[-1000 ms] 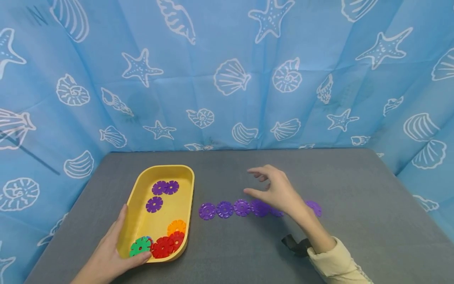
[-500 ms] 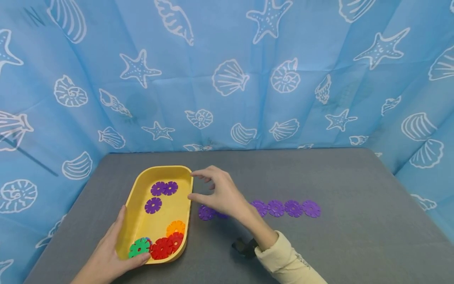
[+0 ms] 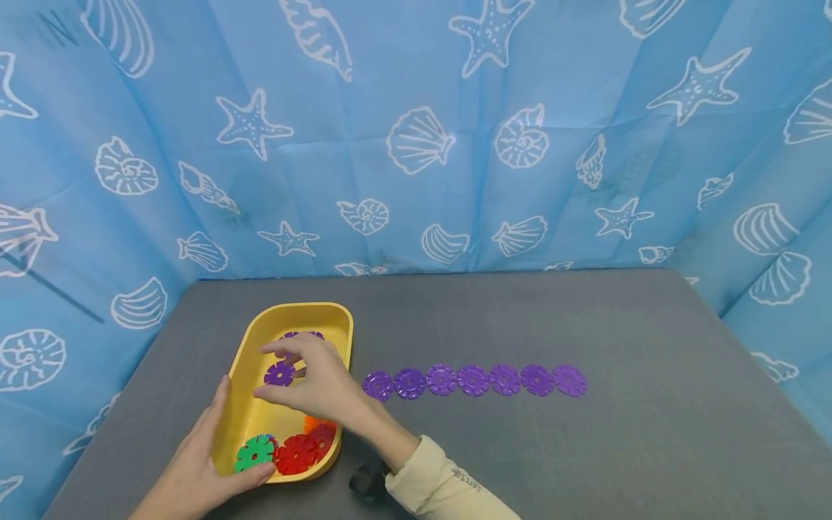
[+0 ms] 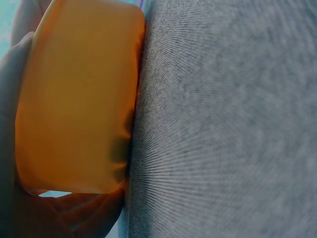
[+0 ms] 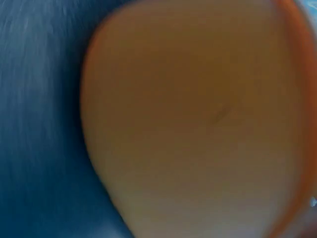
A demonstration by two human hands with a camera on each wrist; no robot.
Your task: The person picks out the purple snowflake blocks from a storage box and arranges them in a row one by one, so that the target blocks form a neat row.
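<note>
My left hand (image 3: 195, 462) grips the near left corner of a yellow plastic tray (image 3: 256, 413), thumb over the rim and fingers along the outer side. In the left wrist view the hand wraps the tray's outer wall (image 4: 74, 109). Above the tray's inside is my right hand (image 3: 315, 379), thumb and fingers spread apart around a purple notched disc (image 3: 279, 374), with no clear contact. Other purple discs farther back are partly hidden behind its fingers. The right wrist view is blurred and shows mostly the tray's wall (image 5: 188, 99).
At the tray's near end lie a green disc (image 3: 253, 453), red discs (image 3: 297, 455) and an orange disc (image 3: 312, 423). Right of the tray, a row of several purple discs (image 3: 473, 380) runs across the grey table (image 3: 552, 318). Behind hangs a blue curtain (image 3: 364, 144).
My right hand has swept left from above the row of purple discs, across the tray's right rim, to over the purple discs inside. The left hand has stayed on the tray.
</note>
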